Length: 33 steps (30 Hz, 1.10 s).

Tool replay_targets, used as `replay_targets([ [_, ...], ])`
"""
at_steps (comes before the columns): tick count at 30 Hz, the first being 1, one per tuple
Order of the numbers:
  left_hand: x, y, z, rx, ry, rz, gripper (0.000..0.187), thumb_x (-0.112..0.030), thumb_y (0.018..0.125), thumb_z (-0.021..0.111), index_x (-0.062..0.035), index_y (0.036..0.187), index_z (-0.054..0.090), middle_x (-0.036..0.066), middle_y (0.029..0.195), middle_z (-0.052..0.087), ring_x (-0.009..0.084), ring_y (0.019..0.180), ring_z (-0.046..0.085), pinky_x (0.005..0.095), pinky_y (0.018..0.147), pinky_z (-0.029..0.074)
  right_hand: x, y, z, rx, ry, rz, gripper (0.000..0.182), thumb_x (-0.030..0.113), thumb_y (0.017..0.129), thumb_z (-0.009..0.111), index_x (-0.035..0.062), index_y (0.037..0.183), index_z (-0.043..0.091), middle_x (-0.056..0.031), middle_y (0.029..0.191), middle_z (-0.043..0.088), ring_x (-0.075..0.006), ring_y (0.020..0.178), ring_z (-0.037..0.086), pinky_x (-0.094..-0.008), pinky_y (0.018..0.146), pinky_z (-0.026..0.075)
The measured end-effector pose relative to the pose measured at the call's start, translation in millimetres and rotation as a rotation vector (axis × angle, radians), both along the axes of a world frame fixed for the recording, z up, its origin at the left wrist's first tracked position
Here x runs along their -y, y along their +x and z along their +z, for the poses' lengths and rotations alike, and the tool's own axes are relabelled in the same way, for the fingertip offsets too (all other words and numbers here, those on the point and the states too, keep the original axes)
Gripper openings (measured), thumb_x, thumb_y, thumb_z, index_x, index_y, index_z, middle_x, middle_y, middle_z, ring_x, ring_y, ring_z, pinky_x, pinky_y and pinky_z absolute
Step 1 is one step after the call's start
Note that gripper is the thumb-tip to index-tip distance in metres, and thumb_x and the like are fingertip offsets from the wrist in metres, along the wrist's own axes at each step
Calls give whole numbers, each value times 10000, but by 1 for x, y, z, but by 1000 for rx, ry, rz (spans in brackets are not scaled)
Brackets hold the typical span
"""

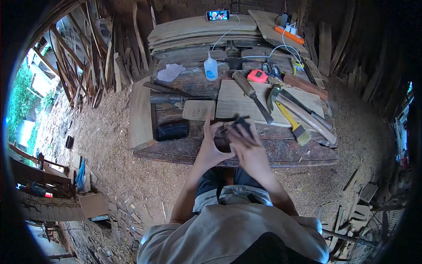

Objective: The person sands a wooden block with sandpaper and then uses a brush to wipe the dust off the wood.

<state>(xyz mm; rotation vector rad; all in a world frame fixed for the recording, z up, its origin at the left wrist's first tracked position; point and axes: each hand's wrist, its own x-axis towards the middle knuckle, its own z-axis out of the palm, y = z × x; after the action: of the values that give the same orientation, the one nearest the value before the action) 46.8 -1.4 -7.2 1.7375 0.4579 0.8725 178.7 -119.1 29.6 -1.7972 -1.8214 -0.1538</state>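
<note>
Near the front edge of the workbench (pixel 290 154), my left hand (pixel 212 145) curves with its thumb stretched toward my right hand. Its index finger points up beside a rounded wooden block (pixel 198 110). Other fingers curl around something small and mostly hidden between my hands. My right hand (pixel 250 152) is smeared by motion, its fingers over a dark flat piece (pixel 242 126), perhaps sandpaper. Left of my hands sits a black oblong tray (pixel 172 131). Beyond them a wide-bladed chisel (pixel 253 97) lies on a pale board (pixel 228 103).
On the right lie a hammer (pixel 303 113), a yellow-handled brush (pixel 290 119) and a red tape measure (pixel 257 76). A glue bottle (pixel 211 69) stands farther back. A phone (pixel 218 16) and an orange power strip (pixel 289 34) rest on stacked boards (pixel 198 31). Shavings cover the floor (pixel 118 149).
</note>
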Motion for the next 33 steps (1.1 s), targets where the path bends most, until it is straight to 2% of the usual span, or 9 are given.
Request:
replay_targets([
  [5,1,2,5,-85,136,12,1433,-168,562,968,-70,1553,-62,162,1358,463,268,1296,462,412,1146,322,0,40,0,-46,19,-215,347,121,926,562,51,1258,637,-107,1387,574,-294,1321,503,-519,1173,246],
  [7,0,3,1,-56,130,-2,1434,-168,563,968,-75,1555,-63,163,1358,463,267,1293,463,413,1143,324,-9,27,-2,122,39,-146,340,135,946,562,52,1270,623,-90,1397,568,-285,1349,478,-504,1185,224],
  [9,-2,2,0,-28,135,-10,1434,-168,564,968,-81,1556,-64,164,1358,463,266,1289,465,414,1139,327,-16,6,-6,125,-27,-20,389,140,926,579,68,1307,597,-76,1428,537,-257,1390,426,-538,1196,173],
  [11,0,-1,0,29,-23,-33,1434,-158,572,963,-95,1559,-76,164,1360,464,264,1288,466,412,1126,333,-18,-9,-11,74,-40,57,400,134,915,583,66,1309,595,-75,1435,528,-252,1394,418,-539,1202,156],
  [14,-2,-2,-4,12,52,2,1430,-143,578,953,-105,1560,-86,162,1363,465,267,1292,464,410,1115,335,-8,5,2,31,-64,167,387,93,849,593,53,1231,642,-86,1400,560,-244,1401,413,-554,1200,144],
  [18,1,-1,1,-35,72,27,1433,-148,575,951,-102,1559,-91,167,1366,462,266,1295,461,406,1117,332,26,18,20,-39,-143,233,397,87,880,578,63,1275,621,-69,1408,554,-257,1391,427,-553,1212,124],
  [25,1,0,-2,-36,137,15,1401,-152,552,949,-63,1554,-26,203,1316,478,307,1273,481,419,1130,334,16,12,11,5,-91,151,426,98,888,580,68,1313,593,-57,1401,559,-253,1387,424,-555,1210,112],
  [26,2,0,0,-39,151,7,1391,-149,553,946,-63,1553,-16,205,1316,483,308,1277,481,419,1130,335,8,13,9,9,-104,130,412,110,915,559,84,1326,584,-53,1428,535,-257,1430,361,-541,1215,109],
  [33,-1,0,-3,21,21,28,1396,-139,556,934,-71,1557,-36,226,1329,495,325,1284,492,419,1140,329,37,4,13,-90,-97,235,362,163,924,590,86,1274,641,-45,1394,571,-245,1390,425,-535,1215,123],
])
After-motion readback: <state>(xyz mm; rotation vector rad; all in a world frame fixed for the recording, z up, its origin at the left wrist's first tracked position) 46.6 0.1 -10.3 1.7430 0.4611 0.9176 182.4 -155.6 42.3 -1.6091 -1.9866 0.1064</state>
